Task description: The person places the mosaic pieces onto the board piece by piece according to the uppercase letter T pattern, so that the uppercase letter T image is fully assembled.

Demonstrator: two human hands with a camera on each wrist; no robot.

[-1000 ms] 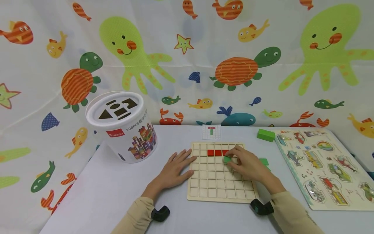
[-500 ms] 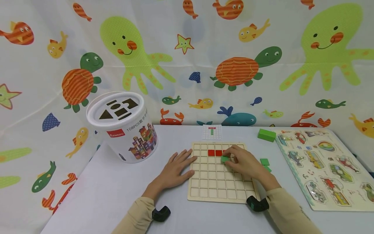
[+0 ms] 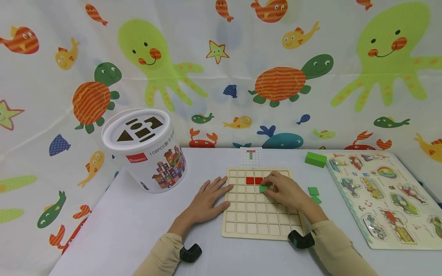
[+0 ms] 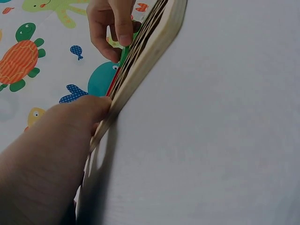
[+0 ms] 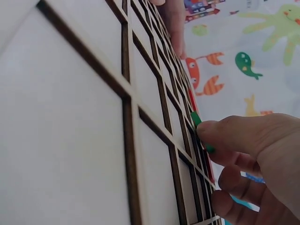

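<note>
A wooden grid board (image 3: 251,217) lies on the table, with red square tiles (image 3: 254,180) along one of its upper rows. My right hand (image 3: 284,190) pinches a green square tile (image 3: 263,189) between thumb and finger, just below that red row. In the right wrist view the green tile (image 5: 196,118) is tilted close over the grid, partly covered by the thumb. The right fingers cover the right end of the red row in the head view. My left hand (image 3: 208,201) rests with spread fingers at the board's left edge, its fingertips on the rim.
Two loose green tiles (image 3: 313,191) lie right of the board, with a green block (image 3: 315,159) farther back. A small grid card (image 3: 251,156) showing a red and green T lies behind the board. A lidded bucket (image 3: 152,161) stands left; a picture puzzle (image 3: 383,199) lies right.
My right hand has moved slightly left with the green tile, from the right end of the red row to nearer its middle. The left hand has stayed in place.
</note>
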